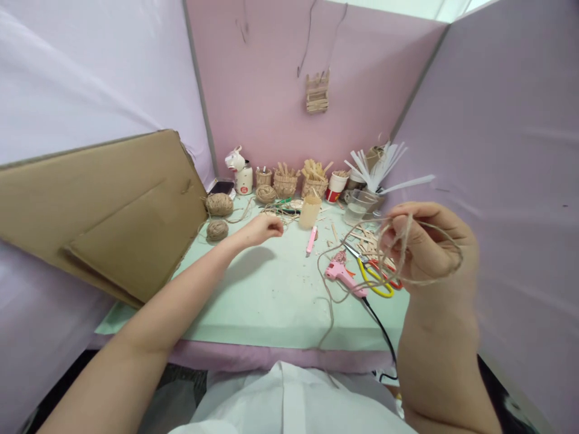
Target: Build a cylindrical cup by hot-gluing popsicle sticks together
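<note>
Loops of thin brown twine (pixel 446 280) hang from my right hand (pixel 438 235), which is raised at the right with its fingers pinched on them. From there the twine trails down over the table toward its front edge. My left hand (pixel 266 229) hovers above the middle of the table, fingers curled together; whatever they may hold is hidden. Beneath the looped twine lie a pink glue gun (pixel 346 278), yellow-handled scissors (pixel 376 280) and a red-handled tool (pixel 394 278). A pink cutter (pixel 311 240) rests between my two hands.
Balls of twine (pixel 219 204) sit at the left beside leaning cardboard (pixel 136 199). Baskets of sticks (pixel 315 185), a paper cup (pixel 336 188) and a clear plastic cup (pixel 357 208) line the back. Loose sticks (pixel 367 240) lie at right. A small wooden piece (pixel 317 96) hangs on the wall.
</note>
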Demonstrator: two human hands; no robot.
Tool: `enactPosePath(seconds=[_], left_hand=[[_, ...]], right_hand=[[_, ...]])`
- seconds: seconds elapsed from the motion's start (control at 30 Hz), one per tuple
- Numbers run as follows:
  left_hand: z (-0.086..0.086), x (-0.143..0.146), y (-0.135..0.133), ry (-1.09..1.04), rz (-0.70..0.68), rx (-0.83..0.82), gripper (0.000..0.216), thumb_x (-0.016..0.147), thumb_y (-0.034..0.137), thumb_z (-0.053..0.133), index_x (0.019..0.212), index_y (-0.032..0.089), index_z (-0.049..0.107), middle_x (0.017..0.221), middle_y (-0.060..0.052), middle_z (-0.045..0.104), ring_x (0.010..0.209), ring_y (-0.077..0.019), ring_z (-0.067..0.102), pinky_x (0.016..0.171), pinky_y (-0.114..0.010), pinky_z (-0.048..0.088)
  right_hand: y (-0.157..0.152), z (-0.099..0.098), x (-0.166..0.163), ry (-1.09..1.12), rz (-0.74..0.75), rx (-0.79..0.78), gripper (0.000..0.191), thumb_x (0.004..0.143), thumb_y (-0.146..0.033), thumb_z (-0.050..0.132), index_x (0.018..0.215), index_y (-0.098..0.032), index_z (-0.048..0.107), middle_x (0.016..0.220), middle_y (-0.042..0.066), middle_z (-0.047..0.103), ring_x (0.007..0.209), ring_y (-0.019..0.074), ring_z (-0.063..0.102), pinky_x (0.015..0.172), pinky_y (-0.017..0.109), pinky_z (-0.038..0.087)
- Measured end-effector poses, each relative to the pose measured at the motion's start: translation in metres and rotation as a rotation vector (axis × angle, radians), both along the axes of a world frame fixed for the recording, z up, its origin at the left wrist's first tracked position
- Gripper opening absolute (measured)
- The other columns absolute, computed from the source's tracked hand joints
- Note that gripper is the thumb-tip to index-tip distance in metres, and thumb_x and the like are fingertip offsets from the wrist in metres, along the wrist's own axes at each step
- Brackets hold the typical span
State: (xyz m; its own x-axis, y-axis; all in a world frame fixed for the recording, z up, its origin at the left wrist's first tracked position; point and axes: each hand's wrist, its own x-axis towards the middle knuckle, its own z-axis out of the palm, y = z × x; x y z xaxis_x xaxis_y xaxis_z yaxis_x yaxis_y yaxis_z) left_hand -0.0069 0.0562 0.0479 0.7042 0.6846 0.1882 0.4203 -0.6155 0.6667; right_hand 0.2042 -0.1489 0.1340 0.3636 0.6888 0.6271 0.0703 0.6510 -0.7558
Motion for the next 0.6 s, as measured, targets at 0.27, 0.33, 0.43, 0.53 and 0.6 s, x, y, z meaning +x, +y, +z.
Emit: enactPosePath(seconds=[0.27,0.33,0.43,0.53,0.6], left_hand=[[-0.001,0.114,0.011,-0.209,0.114,-0.011,0.011,0.077,0.018,0.062,0.084,0.012,0.069,0.092,-0.009,0.069,0.092,-0.0226,0.062,0.089,-0.036,0.046],[-0.003,0.125,0.004,-0.207,0.088,-0.007,0.022,0.075,0.021,0.069,0.094,0.012,0.07,0.113,-0.014,0.066,0.113,-0.0286,0.056,0.103,-0.041,0.039],[0.0,0.12,-0.015,-0.286,0.057,-0.102,0.031,0.079,0.029,0.068,0.106,0.013,0.068,0.13,-0.014,0.059,0.129,-0.0309,0.045,0.111,-0.044,0.029],[0.007,0.102,-0.044,-0.404,-0.156,-0.49,0.043,0.092,0.05,0.048,0.112,0.015,0.064,0.124,-0.012,0.064,0.122,-0.0274,0.054,0.106,-0.043,0.035],[0.008,0.09,-0.067,-0.424,-0.413,-0.753,0.061,0.092,0.064,0.032,0.113,0.016,0.063,0.118,-0.014,0.067,0.119,-0.0278,0.057,0.104,-0.044,0.036]], right_hand=[[-0.002,0.0,0.009,-0.01,-0.012,-0.014,0.002,0.076,-0.021,0.073,0.077,-0.021,0.071,0.052,-0.002,0.057,0.044,0.0103,0.049,0.037,0.022,0.034],[-0.003,-0.002,0.013,-0.016,-0.012,-0.01,0.002,0.077,-0.022,0.072,0.078,-0.022,0.071,0.054,-0.003,0.057,0.044,0.0096,0.049,0.037,0.021,0.034],[0.004,-0.004,0.019,-0.038,-0.009,-0.043,0.003,0.078,-0.025,0.071,0.079,-0.023,0.07,0.056,-0.004,0.057,0.045,0.0085,0.049,0.039,0.02,0.036],[0.022,0.002,0.024,-0.076,0.0,-0.038,0.005,0.079,-0.026,0.07,0.078,-0.022,0.067,0.056,-0.006,0.056,0.045,0.0078,0.048,0.04,0.02,0.034],[0.04,0.015,0.028,-0.092,-0.015,0.003,0.008,0.079,-0.027,0.069,0.078,-0.022,0.064,0.055,-0.007,0.054,0.045,0.0075,0.046,0.04,0.02,0.033]])
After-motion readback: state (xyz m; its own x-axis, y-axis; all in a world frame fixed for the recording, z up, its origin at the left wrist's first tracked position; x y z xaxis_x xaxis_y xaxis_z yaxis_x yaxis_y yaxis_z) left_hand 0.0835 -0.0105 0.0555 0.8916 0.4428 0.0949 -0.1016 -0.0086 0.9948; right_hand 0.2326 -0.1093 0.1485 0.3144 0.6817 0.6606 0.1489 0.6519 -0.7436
